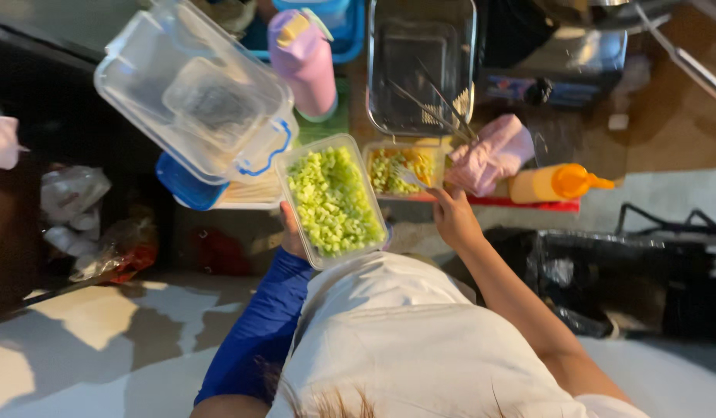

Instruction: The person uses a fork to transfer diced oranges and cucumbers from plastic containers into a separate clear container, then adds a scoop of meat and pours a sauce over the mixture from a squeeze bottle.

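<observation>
**Chopped greens held up over a crowded tabletop**

Cluttered and dim, the tabletop (668, 131) carries most of what surrounds the clear tub of chopped greens (332, 200), which serves as the landmark. That tub sits lifted off the tabletop, close to the person's chest, with the left hand (291, 232) beneath its near-left corner; only a little of the hand shows, so whether its fingers are spread or curled under the base cannot be told. Filled almost to the rim, the tub looks fairly weighty for thin plastic, with walls likely to flex, so support under the base or a grip on both long rims would suit it best. Its blue-sleeved forearm rises steeply from below.

Just right of the tub, the right hand (453, 217) reaches forward on a bare, nearly straight arm, fingers pinched on a fork (411, 179) whose tines dip into a smaller tub of mixed vegetables (400, 169). Further right lie a pink cloth (493, 153) and an orange squeeze bottle (555, 184). Beyond the tub stand a glass dish (420, 70) with tongs and a pink bottle (304, 62); to its left are stacked clear lidded boxes (191, 97)
</observation>
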